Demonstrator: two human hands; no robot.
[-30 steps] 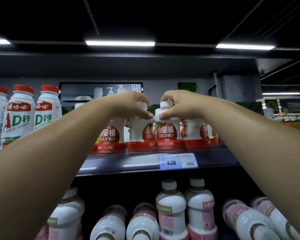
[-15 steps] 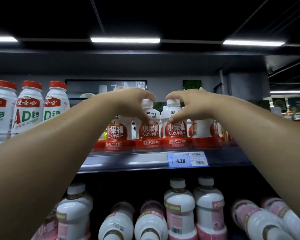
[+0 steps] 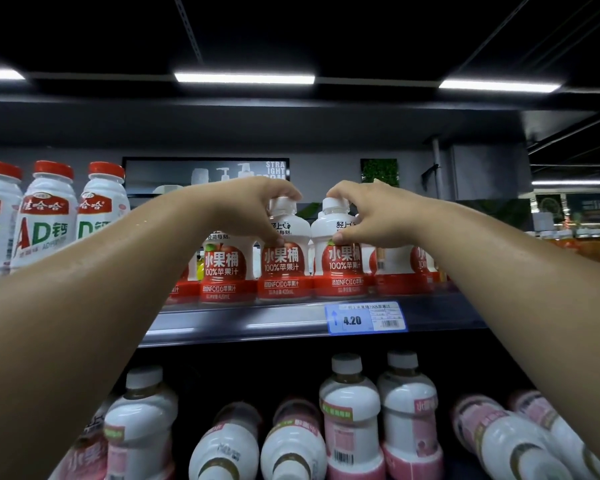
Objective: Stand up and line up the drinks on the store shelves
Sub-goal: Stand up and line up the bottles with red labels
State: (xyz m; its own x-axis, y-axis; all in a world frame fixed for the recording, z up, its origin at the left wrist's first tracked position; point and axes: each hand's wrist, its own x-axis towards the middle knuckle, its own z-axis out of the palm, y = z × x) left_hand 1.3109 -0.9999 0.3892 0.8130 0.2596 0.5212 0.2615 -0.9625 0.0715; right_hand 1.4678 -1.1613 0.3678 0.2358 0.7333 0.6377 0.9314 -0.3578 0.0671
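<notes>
A row of white apple-juice bottles with red labels stands upright at the front of the upper shelf [image 3: 243, 320]. My left hand [image 3: 253, 209] grips the neck and shoulder of one apple-juice bottle [image 3: 282, 268] in the middle. My right hand [image 3: 368, 216] grips the neighbouring apple-juice bottle [image 3: 343, 268] just to its right. Both bottles stand on the shelf with labels facing me. A third bottle [image 3: 222, 271] stands free to the left of them. More of the same bottles stand behind and to the right, partly hidden by my arms.
Tall white bottles with red caps [image 3: 45, 216] fill the upper shelf at the left. A blue price tag [image 3: 366, 317] reading 4.20 sits on the shelf edge. On the lower shelf, pink-labelled bottles [image 3: 350, 420] stand in the middle and others lie tipped at the right [image 3: 499, 441].
The two bottles under my hands have come forward to the shelf's front and turned, so their labels now face me. My fingers have slid from the caps down onto the shoulders.
</notes>
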